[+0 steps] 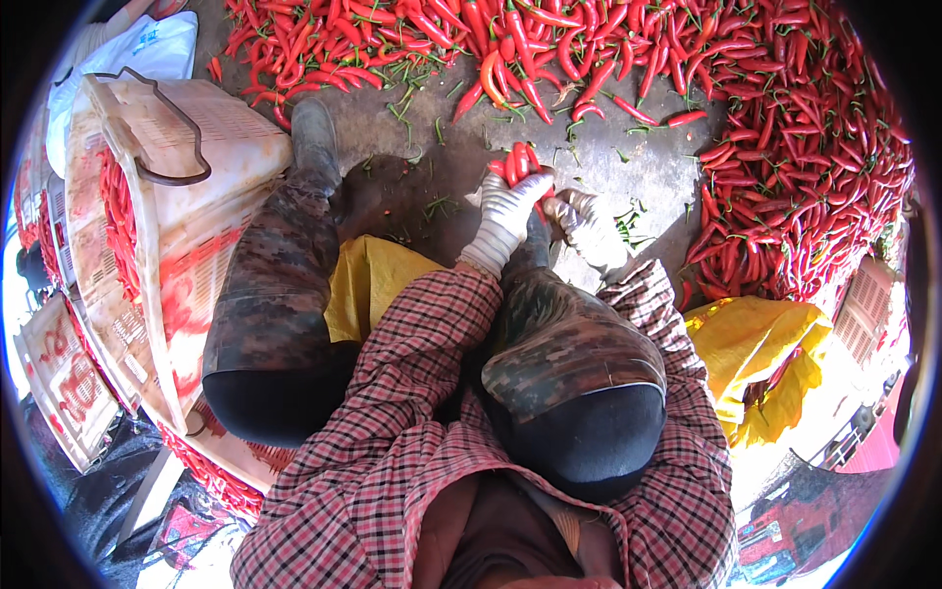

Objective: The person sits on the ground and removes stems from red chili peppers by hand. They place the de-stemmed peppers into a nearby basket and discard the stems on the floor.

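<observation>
My left hand (508,210), in a white ribbed glove, grips a small bunch of red chilli peppers (521,163) above the concrete floor. Close on its right is my gloved right hand (589,224), its fingertips at the lower end of a pepper below the bunch. Whether those fingers pinch the pepper or its stem is too small to tell. Beyond both hands, a large heap of red chillies (589,37) spreads across the floor and round to the right. Loose green stems (633,224) lie beside my right hand, with more (439,206) on the floor left of my left hand.
Left of my legs a stained white plastic crate (221,110) with a metal handle (200,140) lies tilted, chillies inside. Further crates (70,383) stand behind it. A yellow woven sack (743,346) rests at right; yellow material (375,280) shows between my legs. A white bag (165,44) is at upper left.
</observation>
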Demonstrator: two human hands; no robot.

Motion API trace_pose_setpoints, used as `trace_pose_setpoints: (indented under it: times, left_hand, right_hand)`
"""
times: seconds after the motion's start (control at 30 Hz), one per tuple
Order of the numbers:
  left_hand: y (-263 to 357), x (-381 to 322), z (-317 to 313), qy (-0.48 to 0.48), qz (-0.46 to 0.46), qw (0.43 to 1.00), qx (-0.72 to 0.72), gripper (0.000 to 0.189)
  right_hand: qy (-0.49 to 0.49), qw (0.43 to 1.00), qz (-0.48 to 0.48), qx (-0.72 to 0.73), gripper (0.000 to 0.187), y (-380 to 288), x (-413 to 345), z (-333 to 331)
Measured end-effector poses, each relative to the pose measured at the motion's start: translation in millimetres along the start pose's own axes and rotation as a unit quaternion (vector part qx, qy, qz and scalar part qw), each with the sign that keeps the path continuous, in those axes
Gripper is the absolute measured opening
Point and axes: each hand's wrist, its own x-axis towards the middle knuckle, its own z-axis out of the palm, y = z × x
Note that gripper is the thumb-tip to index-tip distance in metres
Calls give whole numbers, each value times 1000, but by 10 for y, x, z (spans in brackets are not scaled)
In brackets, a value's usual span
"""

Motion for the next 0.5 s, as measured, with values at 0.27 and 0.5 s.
trace_pose_setpoints:
  times: [0.27,0.5]
  left_hand:
    - [149,74,16,-57,23,996,69,37]
    - [26,180,-75,-64,-30,984,164,34]
  right_hand:
    - [293,821,-146,-468,40,118,984,-788]
    - [247,901,-74,-348,42,104,1252,-1010]
